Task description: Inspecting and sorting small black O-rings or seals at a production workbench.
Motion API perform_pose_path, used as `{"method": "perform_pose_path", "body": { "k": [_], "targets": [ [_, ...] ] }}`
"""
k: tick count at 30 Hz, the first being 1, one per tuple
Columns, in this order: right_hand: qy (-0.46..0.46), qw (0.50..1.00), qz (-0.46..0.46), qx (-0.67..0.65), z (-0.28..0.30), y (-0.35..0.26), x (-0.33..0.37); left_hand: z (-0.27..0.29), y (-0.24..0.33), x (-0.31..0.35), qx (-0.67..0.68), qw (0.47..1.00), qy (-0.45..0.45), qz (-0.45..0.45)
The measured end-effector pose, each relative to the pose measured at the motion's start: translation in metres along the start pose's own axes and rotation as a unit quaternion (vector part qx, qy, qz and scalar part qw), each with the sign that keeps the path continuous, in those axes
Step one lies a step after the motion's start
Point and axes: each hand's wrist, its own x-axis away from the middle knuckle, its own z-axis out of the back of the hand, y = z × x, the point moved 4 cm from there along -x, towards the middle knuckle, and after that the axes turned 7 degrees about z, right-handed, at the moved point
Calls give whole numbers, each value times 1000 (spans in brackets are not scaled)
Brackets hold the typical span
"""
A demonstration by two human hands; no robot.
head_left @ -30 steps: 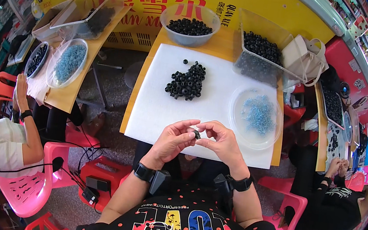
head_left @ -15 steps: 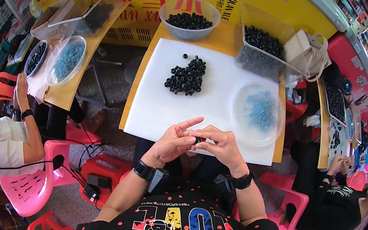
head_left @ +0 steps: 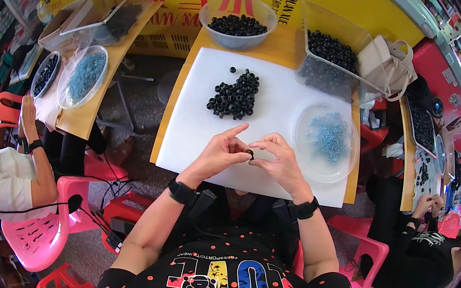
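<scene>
At the front of the white mat, my left hand (head_left: pixel 219 153) pinches a small black round bead (head_left: pixel 250 154) between thumb and fingertip. Close beside it is my right hand (head_left: pixel 279 162), its thumb and index finger curved and their tips apart around the bead. Whether a thread or another tiny piece lies between the hands is too small to tell. Farther up the mat lies a pile of black beads (head_left: pixel 234 95), with one loose bead (head_left: pixel 232 70) just behind it. Right of my hands, a clear round lid (head_left: pixel 304 163) holds pale blue seed beads (head_left: pixel 329 138).
The white mat (head_left: pixel 188 116) covers most of a wooden table. At its back stand a clear bowl (head_left: pixel 209 36) and a clear bin (head_left: pixel 330 84), both with black beads, and a cream bag (head_left: pixel 387 62). People sit at neighbouring tables left (head_left: pixel 13 175) and right (head_left: pixel 424 254).
Both my hands have moved forward, farther over the mat. The fingertips of my right hand have parted around the bead, while my left hand still pinches it.
</scene>
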Motion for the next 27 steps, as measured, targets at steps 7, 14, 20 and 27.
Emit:
{"method": "perform_pose_path", "body": {
  "k": [7,14,20,27],
  "targets": [
    [-67,991,-68,89,-7,21,2,-21,-7,4,-285,948,87,-115],
    [-101,992,-48,55,6,19,-6,-24,-13,4,-310,931,118,-152],
    [128,987,-87,-40,11,6,-18,-31,-11,5,-342,912,151,-169],
    [121,974,-136,-135,-5,14,-29,-30,-12,7,-275,934,179,-141]
  ]
}}
